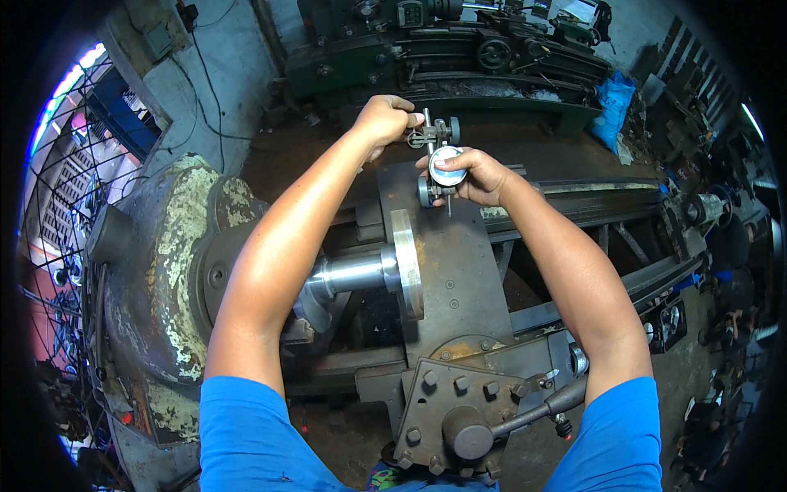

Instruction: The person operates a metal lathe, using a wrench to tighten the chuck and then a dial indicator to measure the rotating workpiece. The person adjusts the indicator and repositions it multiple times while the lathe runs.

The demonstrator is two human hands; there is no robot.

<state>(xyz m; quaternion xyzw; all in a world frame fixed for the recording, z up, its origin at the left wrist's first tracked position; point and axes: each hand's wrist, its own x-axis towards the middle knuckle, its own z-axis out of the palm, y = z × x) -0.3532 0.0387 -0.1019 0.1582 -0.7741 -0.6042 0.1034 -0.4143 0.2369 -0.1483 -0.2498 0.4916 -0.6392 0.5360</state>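
In front of me, above the lathe's cross slide (455, 262), I hold a dial indicator with a round white face (448, 167) on a jointed stand arm (427, 123) with dark clamp knobs. My right hand (482, 177) is closed around the dial indicator, thumb at the dial's edge. My left hand (384, 125) pinches the stand arm near its upper clamp; its curled fingers are partly hidden. The indicator's thin stem points down, apart from the metal below. To the left, a shiny turned shaft with a flange (407, 264) extends from the chuck side, partly behind my left forearm.
Nearest my body stands the bolted tool post (469, 433) with its long handle (545, 408). The worn headstock (176, 271) is at left. Lathe bed rails (590, 193) stretch right. A green lathe (492, 61) and a blue bag (612, 111) are behind.
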